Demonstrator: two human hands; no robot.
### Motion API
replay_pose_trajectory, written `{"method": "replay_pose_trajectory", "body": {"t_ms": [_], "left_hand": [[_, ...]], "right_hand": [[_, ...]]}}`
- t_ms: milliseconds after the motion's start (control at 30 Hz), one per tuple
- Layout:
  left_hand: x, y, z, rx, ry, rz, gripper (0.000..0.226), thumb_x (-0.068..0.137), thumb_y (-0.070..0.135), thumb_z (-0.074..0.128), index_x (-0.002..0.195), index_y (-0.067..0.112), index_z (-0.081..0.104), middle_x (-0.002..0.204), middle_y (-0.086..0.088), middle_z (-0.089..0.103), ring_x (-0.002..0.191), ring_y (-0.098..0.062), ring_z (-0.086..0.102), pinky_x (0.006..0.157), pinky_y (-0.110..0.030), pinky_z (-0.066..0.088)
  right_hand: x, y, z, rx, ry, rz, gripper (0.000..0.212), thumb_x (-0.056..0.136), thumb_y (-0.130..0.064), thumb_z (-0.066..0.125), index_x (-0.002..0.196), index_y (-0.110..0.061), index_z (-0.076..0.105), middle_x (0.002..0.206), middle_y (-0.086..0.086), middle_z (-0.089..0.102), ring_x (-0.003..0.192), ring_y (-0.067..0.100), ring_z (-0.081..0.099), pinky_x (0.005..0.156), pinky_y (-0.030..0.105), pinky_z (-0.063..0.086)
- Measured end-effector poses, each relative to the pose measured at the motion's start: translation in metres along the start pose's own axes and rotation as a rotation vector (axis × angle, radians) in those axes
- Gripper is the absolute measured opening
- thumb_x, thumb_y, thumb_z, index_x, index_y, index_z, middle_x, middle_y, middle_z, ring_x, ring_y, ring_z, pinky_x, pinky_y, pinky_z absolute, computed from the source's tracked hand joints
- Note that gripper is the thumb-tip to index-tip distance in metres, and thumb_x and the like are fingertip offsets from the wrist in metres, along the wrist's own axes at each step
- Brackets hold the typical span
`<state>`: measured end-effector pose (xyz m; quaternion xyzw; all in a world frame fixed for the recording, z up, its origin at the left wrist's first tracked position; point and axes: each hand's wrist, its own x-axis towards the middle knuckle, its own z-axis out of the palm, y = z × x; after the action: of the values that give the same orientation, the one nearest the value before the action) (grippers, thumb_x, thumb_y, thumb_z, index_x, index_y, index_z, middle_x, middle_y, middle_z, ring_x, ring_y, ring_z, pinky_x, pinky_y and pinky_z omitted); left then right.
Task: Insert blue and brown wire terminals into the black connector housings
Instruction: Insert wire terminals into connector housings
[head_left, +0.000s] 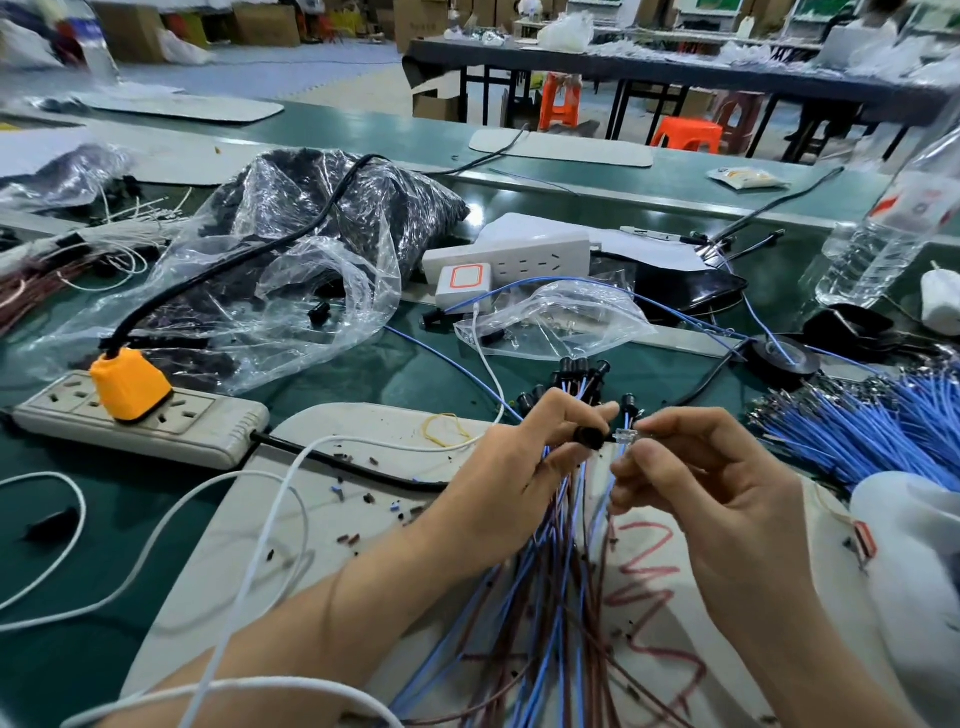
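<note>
At the near centre of the green bench (415, 374), over a pale work mat (322, 499), both hands are held up.

- Left hand (524, 457): curled round a bundle of blue and brown wires (561, 597). A black connector housing (589, 436) is pinched between thumb and fingertips.
- Right hand (701, 483): narrowed to a pinch. A small pale terminal end (626, 435) is held between thumb and forefinger, just right of the housing's mouth. Whether it is seated inside cannot be told.
- Fitted housings (576, 371) are seen fanned out just beyond the left hand, on the same bundle.
- The bundle's free ends trail toward the near edge across red scribbles on the mat.
- Loose blue wires (872, 426) are heaped at the right.
- A roll of black tape (782, 356) is noted beyond that heap.
- A power strip (140, 421) with an orange plug (127, 384) lies at the left.
- Farther off, a clear bag of black parts (322, 218) is slumped open.
</note>
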<state>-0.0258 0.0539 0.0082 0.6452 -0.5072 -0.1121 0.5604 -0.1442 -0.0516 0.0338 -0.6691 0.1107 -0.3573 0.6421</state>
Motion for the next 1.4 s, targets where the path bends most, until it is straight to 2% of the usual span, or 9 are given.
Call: {"method": "replay_pose_trajectory", "body": {"t_ms": [100,200,300,467,600,767,900,1133,1400], "left_hand": [[0.000,0.002,0.000,0.000,-0.004,0.004,0.012,0.096,0.001,0.046,0.105,0.008,0.050,0.122,0.005,0.062,0.115,-0.007,0.059,0.095,-0.026,0.048],[0.000,0.002,0.000,0.068,0.005,-0.016,0.014,0.094,0.010,0.046,0.107,0.010,0.052,0.102,-0.007,0.070,0.090,-0.031,0.065,0.079,-0.043,0.051],[0.000,0.003,0.000,0.090,0.005,-0.017,0.015,0.093,0.008,0.046,0.106,0.010,0.054,0.090,-0.008,0.067,0.083,-0.031,0.062,0.074,-0.046,0.049],[0.002,0.000,-0.001,0.205,-0.001,0.075,0.013,0.090,0.001,0.054,0.102,0.002,0.060,0.091,-0.002,0.066,0.087,-0.006,0.056,0.078,-0.009,0.041],[0.001,0.000,-0.004,0.266,-0.013,0.121,0.016,0.089,0.001,0.056,0.104,0.000,0.062,0.091,0.005,0.061,0.090,0.001,0.049,0.082,-0.004,0.036],[0.001,-0.002,-0.006,0.199,-0.037,0.071,0.016,0.094,0.012,0.054,0.105,0.003,0.062,0.081,-0.004,0.069,0.077,-0.010,0.061,0.072,-0.017,0.046],[0.001,-0.002,-0.005,0.162,-0.038,0.058,0.020,0.093,0.015,0.054,0.106,0.004,0.064,0.077,-0.001,0.068,0.072,-0.009,0.061,0.070,-0.011,0.044],[0.002,-0.004,-0.006,0.203,-0.048,0.051,0.025,0.092,0.023,0.054,0.107,0.007,0.066,0.081,-0.004,0.070,0.073,-0.011,0.061,0.069,-0.018,0.045],[0.001,-0.005,-0.003,0.157,-0.047,0.035,0.020,0.090,0.023,0.058,0.098,0.007,0.067,0.080,0.003,0.068,0.079,-0.019,0.066,0.079,-0.030,0.047]], "right_hand": [[-0.001,-0.001,0.002,-0.063,-0.017,-0.029,0.009,0.073,-0.014,0.066,0.083,-0.014,0.066,0.074,0.006,0.071,0.056,0.020,0.066,0.058,0.024,0.057],[0.000,0.001,0.001,-0.129,-0.032,-0.061,0.010,0.075,-0.010,0.067,0.084,-0.013,0.065,0.073,0.006,0.069,0.057,0.018,0.067,0.060,0.023,0.057],[0.001,0.005,-0.001,-0.208,-0.046,-0.101,0.022,0.078,0.006,0.068,0.083,-0.016,0.065,0.071,0.002,0.068,0.056,0.015,0.067,0.059,0.019,0.055],[-0.002,0.010,-0.001,-0.409,-0.026,-0.177,0.036,0.077,0.007,0.070,0.082,-0.029,0.067,0.077,-0.010,0.070,0.065,0.010,0.068,0.065,0.017,0.055],[-0.002,0.011,-0.001,-0.548,-0.032,-0.253,0.035,0.075,0.009,0.072,0.084,-0.025,0.066,0.080,-0.014,0.069,0.068,0.004,0.068,0.067,0.013,0.053],[0.002,0.007,-0.003,-0.309,-0.064,-0.012,0.031,0.077,0.012,0.068,0.077,-0.019,0.070,0.071,0.002,0.072,0.057,0.015,0.069,0.060,0.017,0.055],[0.007,0.002,-0.011,-0.043,-0.116,0.214,0.023,0.080,0.013,0.061,0.077,-0.007,0.071,0.065,0.016,0.068,0.054,0.022,0.065,0.055,0.023,0.054],[0.007,0.004,-0.010,-0.208,-0.123,0.121,0.019,0.078,0.011,0.066,0.077,-0.009,0.069,0.068,0.013,0.070,0.054,0.022,0.067,0.056,0.024,0.056],[0.012,0.002,-0.017,0.123,-0.165,0.394,0.016,0.061,-0.009,0.068,0.074,-0.002,0.073,0.061,0.020,0.063,0.048,0.023,0.057,0.049,0.026,0.051]]}}
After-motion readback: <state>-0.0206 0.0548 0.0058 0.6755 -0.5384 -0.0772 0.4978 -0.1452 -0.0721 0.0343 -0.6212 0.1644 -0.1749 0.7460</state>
